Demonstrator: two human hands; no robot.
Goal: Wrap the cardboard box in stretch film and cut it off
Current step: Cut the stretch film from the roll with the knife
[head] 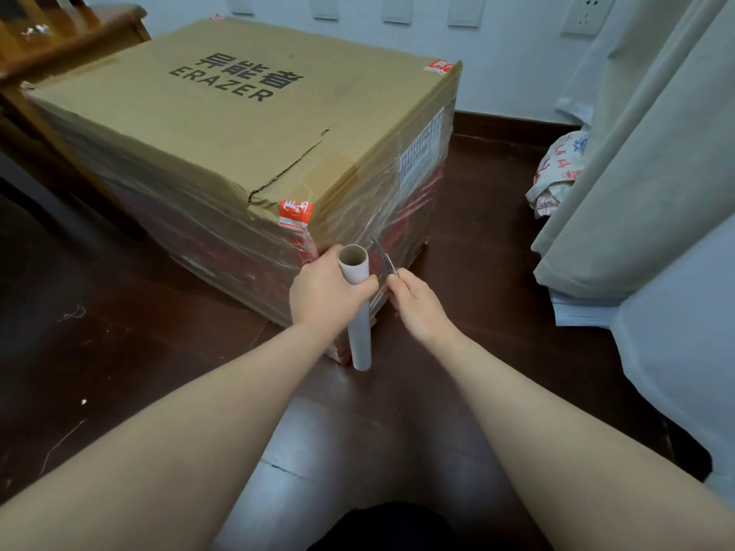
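A large cardboard box [222, 125] printed "ERAZER" stands on the dark wooden floor, its sides covered in shiny stretch film [413, 200]. At the box's near corner my left hand [324, 290] grips the stretch film roll [359, 312], a pale cardboard tube held upright with its lower end near the floor. Just right of the tube my right hand [417, 308] holds a small pair of scissors [385, 258], blades pointing up against the film between roll and box.
A wooden chair or table frame [47, 41] stands behind the box at the left. Pale curtains [644, 153] hang at the right with a patterned cloth bundle [557, 173] at their foot. The white wall carries sockets. Dark floor [119, 351] lies around the box.
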